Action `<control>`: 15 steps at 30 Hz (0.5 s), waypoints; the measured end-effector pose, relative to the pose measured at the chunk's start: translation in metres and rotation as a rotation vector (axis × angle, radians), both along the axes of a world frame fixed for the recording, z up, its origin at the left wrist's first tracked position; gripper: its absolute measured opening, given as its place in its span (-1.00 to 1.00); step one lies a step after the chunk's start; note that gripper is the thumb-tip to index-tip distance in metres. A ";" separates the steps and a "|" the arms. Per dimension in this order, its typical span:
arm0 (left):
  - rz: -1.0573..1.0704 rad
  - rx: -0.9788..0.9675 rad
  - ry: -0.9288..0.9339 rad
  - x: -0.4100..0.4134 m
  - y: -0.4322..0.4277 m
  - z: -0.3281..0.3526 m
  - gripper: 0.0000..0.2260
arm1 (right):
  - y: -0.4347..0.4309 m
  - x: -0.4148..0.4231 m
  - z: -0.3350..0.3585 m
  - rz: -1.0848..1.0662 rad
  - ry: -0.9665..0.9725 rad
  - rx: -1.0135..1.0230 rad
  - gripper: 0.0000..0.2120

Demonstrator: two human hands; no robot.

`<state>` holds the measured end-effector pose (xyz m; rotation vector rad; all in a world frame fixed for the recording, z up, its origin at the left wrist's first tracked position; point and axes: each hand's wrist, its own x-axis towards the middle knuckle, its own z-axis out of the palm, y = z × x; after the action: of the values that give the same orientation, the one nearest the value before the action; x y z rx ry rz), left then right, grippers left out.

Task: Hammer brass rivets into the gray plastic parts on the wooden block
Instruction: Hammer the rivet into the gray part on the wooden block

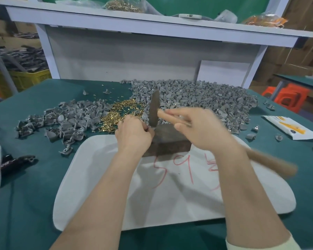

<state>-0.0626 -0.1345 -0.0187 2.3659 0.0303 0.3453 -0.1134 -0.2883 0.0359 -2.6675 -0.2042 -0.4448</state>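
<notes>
the left hand (134, 131) is pinching a small gray part (149, 128), mostly hidden, at the wooden block (170, 141) top left corner. the hammer (154, 109) head is hanging just above it, its handle running rightward through the right hand (202, 130) and its closed grip. red "59" is showing on the white sheet (116, 177).

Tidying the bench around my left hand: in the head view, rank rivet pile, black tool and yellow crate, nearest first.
1. Rivet pile, just beyond the left hand.
2. Black tool, at the left edge of the table.
3. Yellow crate, off the table, far left.
</notes>
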 end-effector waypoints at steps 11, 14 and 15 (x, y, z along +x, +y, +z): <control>-0.013 0.008 -0.007 -0.001 0.000 0.001 -0.85 | -0.021 0.033 -0.032 -0.300 -0.055 0.271 -0.71; -0.021 0.005 -0.004 -0.002 -0.001 0.001 -0.83 | -0.034 0.043 -0.049 -0.374 0.168 0.549 -0.72; -0.021 0.001 0.000 -0.002 -0.002 0.001 -0.85 | -0.037 0.043 -0.054 -0.395 0.224 0.630 -0.74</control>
<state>-0.0647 -0.1361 -0.0176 2.3658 0.0052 0.3348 -0.0701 -0.3256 -0.0183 -2.0967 0.4641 -0.2627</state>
